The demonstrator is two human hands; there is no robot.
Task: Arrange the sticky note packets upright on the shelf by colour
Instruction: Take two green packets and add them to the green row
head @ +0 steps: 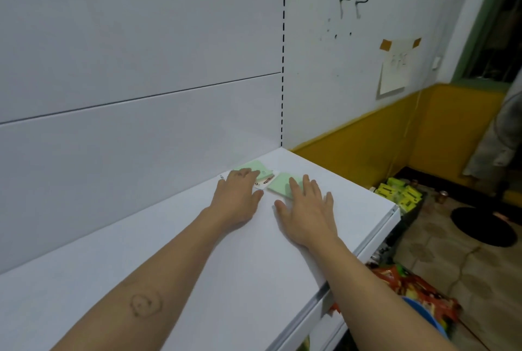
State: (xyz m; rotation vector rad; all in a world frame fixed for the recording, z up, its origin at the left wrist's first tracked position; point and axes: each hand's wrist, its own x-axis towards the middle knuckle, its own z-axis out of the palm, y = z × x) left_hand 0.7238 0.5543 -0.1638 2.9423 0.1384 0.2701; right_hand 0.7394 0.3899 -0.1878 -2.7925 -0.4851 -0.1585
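Note:
Two pale green sticky note packets lie flat on the white shelf (pixel 175 252) near its far right corner. My left hand (pixel 236 195) rests palm down on the far packet (pixel 254 166), fingers straight over its near edge and white label. Beside it, my right hand (pixel 306 206) lies flat with its fingertips on the near packet (pixel 278 185). Both packets are partly hidden under my fingers. Neither packet stands upright.
A white back panel (pixel 141 68) rises behind the shelf. Past the shelf's right edge, a crate of yellow-green packets (pixel 401 194) sits on the floor. Red snack bags (pixel 409 285) and a blue basin rim (pixel 432 319) lie below the front edge.

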